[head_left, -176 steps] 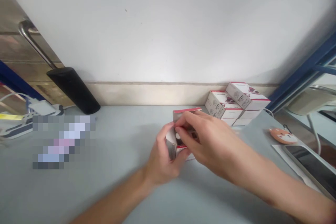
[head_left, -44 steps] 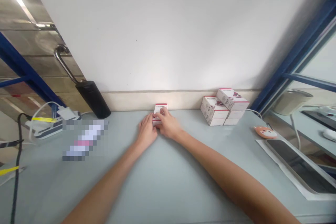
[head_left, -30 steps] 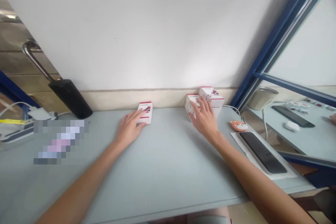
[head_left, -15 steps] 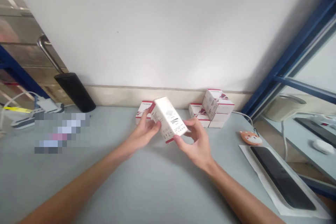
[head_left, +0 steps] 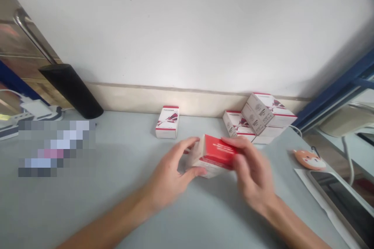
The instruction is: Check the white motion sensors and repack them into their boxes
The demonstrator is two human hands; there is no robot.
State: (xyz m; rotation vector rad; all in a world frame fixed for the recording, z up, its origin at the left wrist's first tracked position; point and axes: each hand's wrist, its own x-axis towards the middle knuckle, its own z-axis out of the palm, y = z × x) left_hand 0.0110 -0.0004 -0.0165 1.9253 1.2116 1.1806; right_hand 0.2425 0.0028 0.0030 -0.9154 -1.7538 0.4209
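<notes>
A small red-and-white cardboard box [head_left: 219, 153] is held above the grey table, its red end turned up toward me. My left hand [head_left: 172, 173] grips its left side, thumb along the near lower edge and fingers behind. At the opposite end, my right hand [head_left: 254, 173] has its fingers on the far red edge and the thumb near the right corner, slightly blurred. A similar white box [head_left: 167, 122] with a dark red pattern lies by itself near the wall. More such boxes [head_left: 263, 118] are stacked to the right, beyond my right hand.
A black cylinder [head_left: 73, 91] with a metal rod leans at the back left, near a power strip [head_left: 55, 113]. A pixelated patch covers something on the left. An orange animal-face case [head_left: 309, 160] and a dark-screened device [head_left: 344, 198] on white paper lie at right. The wall [head_left: 187, 39] closes the back.
The box in my hands has been turned: its printed white faces showed before, now its red end does. Hands and box have moved right and lower in view. The camera view has shifted too.
</notes>
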